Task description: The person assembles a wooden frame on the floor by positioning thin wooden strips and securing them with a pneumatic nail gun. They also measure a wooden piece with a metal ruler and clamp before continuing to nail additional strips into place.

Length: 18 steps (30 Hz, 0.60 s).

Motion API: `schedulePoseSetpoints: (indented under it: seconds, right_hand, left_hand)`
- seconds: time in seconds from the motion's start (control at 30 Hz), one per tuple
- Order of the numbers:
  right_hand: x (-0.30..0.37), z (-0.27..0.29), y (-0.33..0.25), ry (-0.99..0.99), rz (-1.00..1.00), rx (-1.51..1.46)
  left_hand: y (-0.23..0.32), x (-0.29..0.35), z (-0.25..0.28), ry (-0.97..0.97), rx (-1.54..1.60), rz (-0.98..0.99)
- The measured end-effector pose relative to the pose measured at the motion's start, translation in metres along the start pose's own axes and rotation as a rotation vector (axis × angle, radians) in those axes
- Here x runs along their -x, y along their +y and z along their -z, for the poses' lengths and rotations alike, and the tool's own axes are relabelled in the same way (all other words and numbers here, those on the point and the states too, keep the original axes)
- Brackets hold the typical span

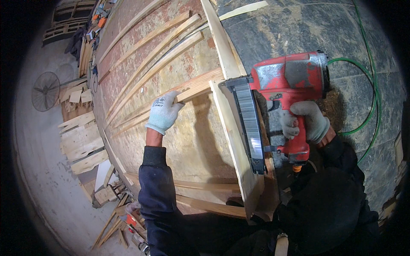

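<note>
My right hand (315,121), in a pale work glove, is wrapped round the handle of a red pneumatic nail gun (286,79). The gun lies sideways, its dark nail magazine (251,123) running along a long pale board (232,141). Its nose is at that board, near the end of a wooden strip (200,87). My left hand (165,112), gloved too, is closed on this strip, a short way left of the board. Its fingertips are partly hidden. The strip and a second one alongside meet the board at their right ends.
More wooden strips (162,45) lie on the worn tabletop (183,141) ahead, and two strips (209,186) nearer me. A green air hose (370,115) loops at the right. On the floor at left are a round fan (46,91) and wood offcuts (83,143).
</note>
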State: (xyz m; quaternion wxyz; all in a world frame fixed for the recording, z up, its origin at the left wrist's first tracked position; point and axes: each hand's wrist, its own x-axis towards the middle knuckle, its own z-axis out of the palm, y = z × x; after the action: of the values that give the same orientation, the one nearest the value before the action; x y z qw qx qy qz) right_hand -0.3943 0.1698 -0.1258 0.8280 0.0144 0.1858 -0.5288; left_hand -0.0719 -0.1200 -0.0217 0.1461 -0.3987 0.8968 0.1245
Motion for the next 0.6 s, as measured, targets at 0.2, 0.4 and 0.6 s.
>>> schedulePoseSetpoints:
  seconds: [0.2,0.4,0.6]
  right_hand:
    - [-0.0008,-0.0018,-0.0018,-0.013,0.012,0.029]
    - [-0.0012,0.0016,-0.0010,-0.003,-0.003,0.028]
    - [0.0029,0.0000,-0.0038,0.042,-0.006,-0.028]
  left_hand:
    - [0.0001,-0.0001,0.0002,-0.005,-0.019,0.006]
    - [0.0018,-0.0002,0.0009,-0.018,-0.027,0.019]
    - [0.0036,-0.0001,0.0014,-0.002,-0.016,0.009]
